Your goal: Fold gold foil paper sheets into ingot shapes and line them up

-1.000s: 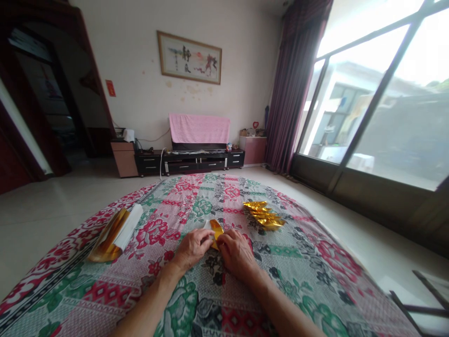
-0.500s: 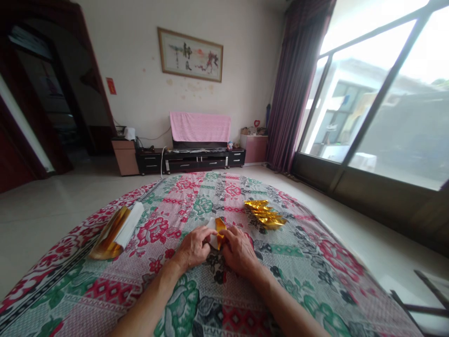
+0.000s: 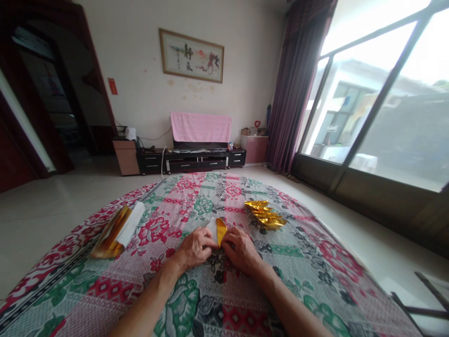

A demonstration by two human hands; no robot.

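A small sheet of gold foil paper (image 3: 221,229), white on its left part and gold on its folded right part, lies on the patterned cloth between my hands. My left hand (image 3: 197,245) has its fingers closed at the paper's lower left edge. On the other side, my right hand (image 3: 240,248) is curled, its fingertips at the gold part's lower right edge. Beyond my right hand sits a row of folded gold foil pieces (image 3: 265,215). To the left rests a loose stack of gold and white foil sheets (image 3: 117,231), bent over.
The flowered tablecloth (image 3: 182,299) covers a wide, round-edged table. Past it stand a low black cabinet (image 3: 196,164) and a screen under a pink cloth (image 3: 201,126). Large windows (image 3: 368,103) and a purple curtain (image 3: 294,89) line the right side.
Both hands have slid toward the paper's near end. The gold strip now lies flatter, with a straighter fold, and more of it shows between the fingers.
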